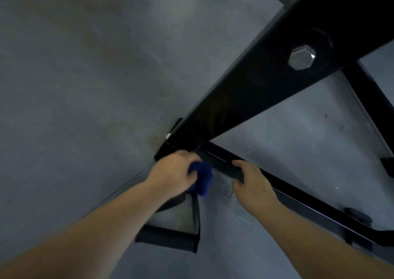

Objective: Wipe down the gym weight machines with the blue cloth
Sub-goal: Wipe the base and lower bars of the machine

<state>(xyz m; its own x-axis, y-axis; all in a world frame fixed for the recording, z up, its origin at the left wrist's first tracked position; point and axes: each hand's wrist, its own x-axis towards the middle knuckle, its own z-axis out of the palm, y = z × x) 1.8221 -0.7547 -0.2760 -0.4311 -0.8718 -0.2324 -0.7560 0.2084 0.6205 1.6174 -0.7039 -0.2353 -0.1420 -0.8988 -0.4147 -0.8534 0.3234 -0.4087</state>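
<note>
I look down on a grey floor [74,76] with the black frame of a weight machine across the right half. Its wide upright beam [277,69] runs from the top right corner down to the base, carrying a hex bolt [301,58]. A lower base rail [298,195] runs from that junction toward the bottom right.

I judge the step in hand to be wiping the foot of the frame, where beam meets rail. My left hand [173,170] is curled round the bunched blue cloth [201,178], which sits just beside the near end of the rail, below the junction. My right hand [252,182] grips the rail, fingers wrapped over its top edge, apparently as a brace.

The next move, as I judge it, calls for pressing the cloth flat on the rail and drawing it along toward the right hand, which must then shift clear.

A black strap handle [168,238] lies on the floor beneath my left forearm, partly hidden. Motion blur softens both hands; I cannot tell whether the cloth touches metal. The machine's upper part is cut off.
</note>
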